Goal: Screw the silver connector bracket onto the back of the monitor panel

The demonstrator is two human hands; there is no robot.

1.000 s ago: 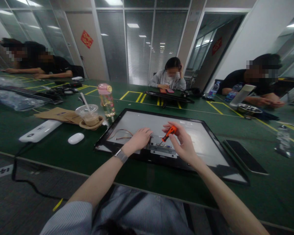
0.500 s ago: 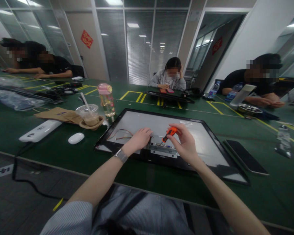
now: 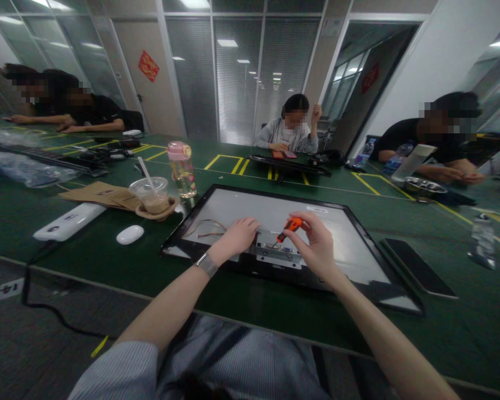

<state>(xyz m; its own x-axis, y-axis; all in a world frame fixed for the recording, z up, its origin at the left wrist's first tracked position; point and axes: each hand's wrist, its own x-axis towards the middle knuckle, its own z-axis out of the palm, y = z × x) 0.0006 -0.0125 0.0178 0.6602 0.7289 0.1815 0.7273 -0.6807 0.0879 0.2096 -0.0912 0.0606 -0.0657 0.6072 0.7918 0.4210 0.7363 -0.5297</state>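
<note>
A black-framed monitor panel [image 3: 216, 214] lies face down on the green table in front of me, its grey metal back up. My right hand [image 3: 316, 247] is closed round a small orange screwdriver [image 3: 289, 226], tip down on the metal bracket [image 3: 275, 253] near the panel's front edge. My left hand [image 3: 237, 236] rests on the panel just left of that bracket, fingers curled down against the metal; nothing shows in them. Thin brown wires [image 3: 206, 228] loop across the panel to the left of that hand. A silver band sits on my left wrist.
Left of the panel lie a white mouse [image 3: 130, 234], a white power strip [image 3: 69, 222], an iced drink cup [image 3: 152, 194] on brown paper and a pink-capped bottle [image 3: 181, 169]. A dark phone [image 3: 416, 266] lies at right. Other people sit at the far side.
My right hand has shifted slightly lower with the screwdriver. The person across the table has raised a hand away from the head. My left hand has stayed in place.
</note>
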